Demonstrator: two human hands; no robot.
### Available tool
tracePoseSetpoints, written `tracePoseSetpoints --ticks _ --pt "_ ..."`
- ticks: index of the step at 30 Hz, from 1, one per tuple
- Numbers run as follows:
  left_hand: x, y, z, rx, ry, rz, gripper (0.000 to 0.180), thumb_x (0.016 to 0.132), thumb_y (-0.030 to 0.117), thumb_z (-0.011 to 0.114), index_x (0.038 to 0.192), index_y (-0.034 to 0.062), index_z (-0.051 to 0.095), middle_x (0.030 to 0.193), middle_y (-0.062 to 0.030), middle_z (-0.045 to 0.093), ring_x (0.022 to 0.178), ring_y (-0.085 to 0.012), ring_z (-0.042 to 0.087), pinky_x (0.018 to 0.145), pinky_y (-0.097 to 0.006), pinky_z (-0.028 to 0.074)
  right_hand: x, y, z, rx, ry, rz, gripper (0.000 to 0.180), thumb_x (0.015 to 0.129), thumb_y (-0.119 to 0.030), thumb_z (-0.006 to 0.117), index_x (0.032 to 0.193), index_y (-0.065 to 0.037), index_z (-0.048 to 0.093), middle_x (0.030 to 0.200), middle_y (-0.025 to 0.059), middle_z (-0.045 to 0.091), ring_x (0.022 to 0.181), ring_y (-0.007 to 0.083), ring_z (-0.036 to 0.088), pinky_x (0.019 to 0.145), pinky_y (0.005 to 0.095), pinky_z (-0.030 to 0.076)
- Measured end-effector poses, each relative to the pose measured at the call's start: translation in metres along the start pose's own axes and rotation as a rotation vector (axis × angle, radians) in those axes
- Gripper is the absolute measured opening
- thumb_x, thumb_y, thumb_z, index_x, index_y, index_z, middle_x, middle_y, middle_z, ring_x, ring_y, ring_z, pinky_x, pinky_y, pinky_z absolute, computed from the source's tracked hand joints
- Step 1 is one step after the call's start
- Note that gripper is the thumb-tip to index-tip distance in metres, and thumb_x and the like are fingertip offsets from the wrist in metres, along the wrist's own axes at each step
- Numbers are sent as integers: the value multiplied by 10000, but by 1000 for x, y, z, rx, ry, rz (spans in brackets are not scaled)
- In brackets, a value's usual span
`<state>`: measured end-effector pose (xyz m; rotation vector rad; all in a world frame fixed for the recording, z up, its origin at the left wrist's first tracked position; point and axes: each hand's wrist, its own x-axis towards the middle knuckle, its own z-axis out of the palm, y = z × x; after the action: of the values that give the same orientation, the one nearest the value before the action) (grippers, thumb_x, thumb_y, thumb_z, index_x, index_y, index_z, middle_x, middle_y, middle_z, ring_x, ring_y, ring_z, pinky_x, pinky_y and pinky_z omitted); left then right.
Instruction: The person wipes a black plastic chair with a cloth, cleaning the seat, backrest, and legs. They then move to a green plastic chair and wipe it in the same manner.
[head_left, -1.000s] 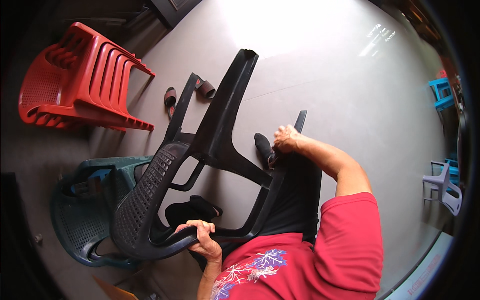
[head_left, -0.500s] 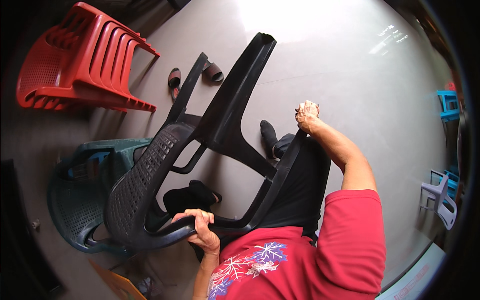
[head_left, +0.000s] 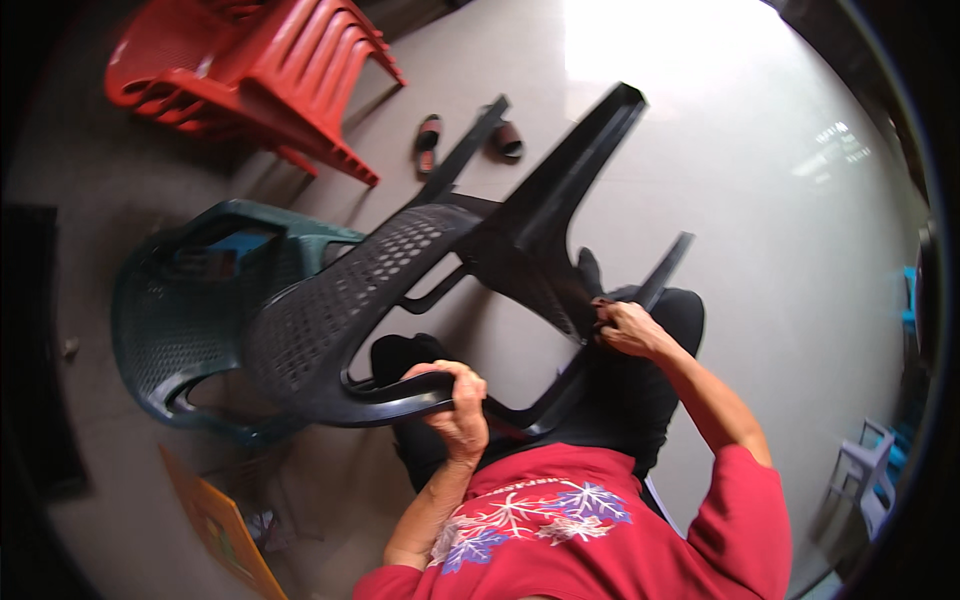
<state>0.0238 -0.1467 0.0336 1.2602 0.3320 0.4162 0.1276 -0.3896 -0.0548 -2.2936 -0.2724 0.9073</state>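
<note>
- Nearest to me, my left hand (head_left: 455, 405) is clenched around the curved top rim of the black perforated plastic chair (head_left: 400, 290), just above my red shirt (head_left: 600, 530).
- My right hand (head_left: 625, 328) is closed on the chair's underside, where a rear leg meets the seat, over my dark trousers.
- The black chair hangs in the air between both hands, tipped on its side, backrest toward my left and legs pointing away from me across the floor.
- The step in hand, as I judge it, is carrying and turning this chair; the next move would call for swinging its legs downward and keeping both grips firm so it does not twist.
- Just beyond on my left stands one dark green plastic armchair (head_left: 190, 320), upright on the grey floor (head_left: 750, 200), partly under the black chair.
- An orange flat board (head_left: 215, 525) lies by my left side.
- Farther off, two dark sandals (head_left: 465, 140) rest on the floor, slightly apart.
- Farthest left is one stack of red plastic chairs (head_left: 250, 70), tipped over; I cannot count how many it holds.
- At the right rim, a pale lilac small chair (head_left: 865, 480) stands well apart.
</note>
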Motion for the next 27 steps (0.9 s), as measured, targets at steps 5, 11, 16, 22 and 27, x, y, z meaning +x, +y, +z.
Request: tracePoseSetpoints --ticks 5,11,16,22,27 --pt "2 5 -16 39 -180 -22 424 821 -48 599 1133 99 353 890 -75 547 755 -132 549 714 -278 490 -35 -89 -35 518 136 -37 324 709 -39 469 982 16 635 810 188 602 766 316 596 741 344 479" --pt "0 11 -21 -59 -189 -128 395 851 -38 601 1143 81 364 999 -106 586 935 -185 603 833 -302 487 63 -191 -15 176 824 -709 365 722 -78 583 1086 -82 578 944 118 554 877 312 542 737 409 451" --pt "5 40 -51 -720 -279 -382 882 729 584 689 1415 154 337 1423 -181 363 1316 -374 346 1106 -491 229 119 -198 -8 -297 777 -714 261 665 -112 592 925 -120 583 899 78 550 899 293 516 757 414 413" --pt "22 55 -91 -832 -2 -460 696 901 589 442 1354 61 417 1357 -133 468 1181 -423 484 969 -561 424 131 -155 -8 -351 648 -645 203 676 -133 605 877 -116 587 870 82 540 876 294 506 742 404 398" --pt "20 30 -104 -770 87 -512 636 942 551 391 1342 56 409 1325 -97 485 1121 -383 539 976 -523 432 102 -191 12 -467 510 -690 142 686 -172 638 821 -159 681 932 23 571 961 227 500 778 391 371"
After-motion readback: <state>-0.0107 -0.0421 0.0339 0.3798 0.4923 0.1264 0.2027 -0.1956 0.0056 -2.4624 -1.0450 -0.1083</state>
